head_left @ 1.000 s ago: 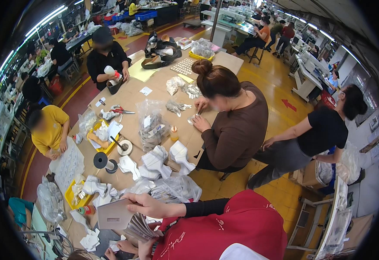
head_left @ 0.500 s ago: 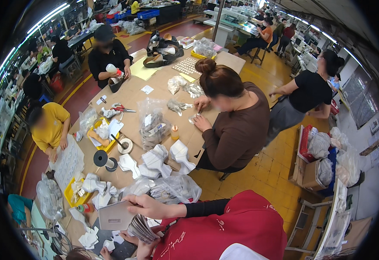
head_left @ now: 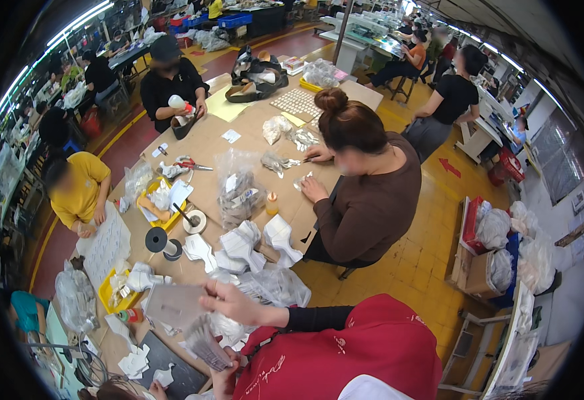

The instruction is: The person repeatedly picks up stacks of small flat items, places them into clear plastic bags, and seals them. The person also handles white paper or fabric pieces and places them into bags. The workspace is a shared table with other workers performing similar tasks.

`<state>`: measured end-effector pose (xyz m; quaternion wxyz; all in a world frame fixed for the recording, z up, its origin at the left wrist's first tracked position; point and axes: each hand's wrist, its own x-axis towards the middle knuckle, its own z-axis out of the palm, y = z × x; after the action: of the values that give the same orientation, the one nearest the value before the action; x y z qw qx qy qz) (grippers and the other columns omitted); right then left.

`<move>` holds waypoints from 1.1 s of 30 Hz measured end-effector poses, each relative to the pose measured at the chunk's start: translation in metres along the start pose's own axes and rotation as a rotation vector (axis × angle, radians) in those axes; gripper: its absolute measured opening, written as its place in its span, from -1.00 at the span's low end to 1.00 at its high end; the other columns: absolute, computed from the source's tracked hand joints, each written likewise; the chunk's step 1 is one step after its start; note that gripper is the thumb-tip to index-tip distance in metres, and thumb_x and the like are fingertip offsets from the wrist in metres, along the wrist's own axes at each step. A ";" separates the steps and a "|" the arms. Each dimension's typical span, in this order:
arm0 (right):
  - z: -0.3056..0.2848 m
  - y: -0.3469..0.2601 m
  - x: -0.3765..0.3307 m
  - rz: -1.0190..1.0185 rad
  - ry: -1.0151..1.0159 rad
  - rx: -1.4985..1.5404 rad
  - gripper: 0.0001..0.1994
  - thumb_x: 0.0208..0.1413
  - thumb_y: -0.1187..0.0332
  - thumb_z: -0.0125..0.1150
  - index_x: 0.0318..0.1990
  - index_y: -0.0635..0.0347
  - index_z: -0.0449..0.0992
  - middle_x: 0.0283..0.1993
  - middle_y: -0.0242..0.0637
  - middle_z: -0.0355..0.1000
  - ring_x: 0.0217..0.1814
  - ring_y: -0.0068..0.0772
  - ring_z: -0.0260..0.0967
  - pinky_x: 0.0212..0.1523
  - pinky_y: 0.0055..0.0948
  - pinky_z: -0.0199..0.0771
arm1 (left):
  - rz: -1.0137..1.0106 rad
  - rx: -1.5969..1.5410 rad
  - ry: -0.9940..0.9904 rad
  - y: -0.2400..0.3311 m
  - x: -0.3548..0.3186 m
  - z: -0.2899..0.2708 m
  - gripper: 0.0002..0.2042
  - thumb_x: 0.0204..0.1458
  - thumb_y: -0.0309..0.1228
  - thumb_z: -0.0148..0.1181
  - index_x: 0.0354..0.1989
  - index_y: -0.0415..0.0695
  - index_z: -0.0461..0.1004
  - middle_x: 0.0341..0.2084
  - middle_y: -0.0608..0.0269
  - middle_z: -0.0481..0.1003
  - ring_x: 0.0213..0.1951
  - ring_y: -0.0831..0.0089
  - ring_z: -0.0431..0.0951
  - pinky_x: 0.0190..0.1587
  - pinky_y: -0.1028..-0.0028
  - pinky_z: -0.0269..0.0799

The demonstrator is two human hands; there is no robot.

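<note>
My right hand (head_left: pixel 235 303) reaches in from a black sleeve and pinches the edge of a flat, light-grey panel (head_left: pixel 172 305), which is blurred by motion. Below it, my left hand (head_left: pixel 226 377) grips a fanned stack of similar grey panels (head_left: pixel 206 341), its fingers partly hidden. Close by on the table (head_left: pixel 238 150) are clear plastic bags (head_left: pixel 275 288) and white shaped pieces (head_left: pixel 238 247). A dark board (head_left: pixel 178 365) lies just left of the stack.
Two spools (head_left: pixel 162 243) and yellow trays (head_left: pixel 115 293) stand to the left. A co-worker in brown (head_left: pixel 372 193) sits across, one in yellow (head_left: pixel 82 187) at left, one in black (head_left: pixel 168 83) at the far side. Boxes and bags (head_left: pixel 492 230) line the right.
The panel in my right hand has swung up slightly, and the stack in my left hand has shifted up and left. A standing person at the right has moved farther off.
</note>
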<state>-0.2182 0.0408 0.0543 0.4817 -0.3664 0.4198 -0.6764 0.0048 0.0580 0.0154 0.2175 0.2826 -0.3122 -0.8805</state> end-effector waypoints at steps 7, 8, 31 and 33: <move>-0.057 0.022 0.024 0.044 0.358 0.175 -0.73 0.23 0.42 0.06 0.06 0.24 0.32 -0.24 -0.41 0.42 -0.28 -0.63 0.40 -0.25 -0.53 0.50 | 0.253 0.096 0.110 0.011 -0.001 -0.024 -0.27 -0.12 -0.39 0.37 0.24 -0.17 0.11 -0.51 0.43 0.25 -0.46 0.58 0.25 -0.25 0.51 0.26; -0.068 0.028 0.027 0.110 0.421 0.199 -0.72 0.23 0.46 0.04 0.07 0.25 0.31 -0.17 -0.38 0.42 -0.22 -0.61 0.40 -0.21 -0.52 0.51 | 0.307 0.035 0.160 0.012 -0.001 -0.026 -0.27 -0.12 -0.41 0.37 0.24 -0.18 0.12 -0.51 0.41 0.24 -0.48 0.59 0.25 -0.26 0.52 0.26; -0.106 0.196 0.135 0.337 0.180 -0.183 -0.66 0.18 0.39 0.08 0.08 0.32 0.39 -0.12 -0.28 0.48 -0.16 -0.60 0.37 -0.15 -0.60 0.32 | 0.219 0.021 0.451 -0.002 -0.012 -0.039 -0.49 -0.03 -0.51 0.29 0.13 -0.25 0.28 -0.47 0.42 0.35 -0.52 0.69 0.31 -0.49 0.66 0.20; -0.100 0.192 0.113 0.506 -0.034 -0.211 -0.69 0.14 0.38 0.07 0.02 0.30 0.44 -0.20 -0.31 0.50 -0.24 -0.61 0.38 -0.20 -0.60 0.33 | 0.098 0.080 0.474 -0.012 0.001 -0.045 -0.54 -0.06 -0.50 0.30 0.08 -0.22 0.39 -0.46 0.43 0.42 -0.51 0.72 0.35 -0.48 0.66 0.25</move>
<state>-0.2729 -0.0813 -0.1498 0.6015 -0.3095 0.5581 -0.4806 0.0303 0.0468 -0.0226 0.3156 0.4742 -0.3005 -0.7650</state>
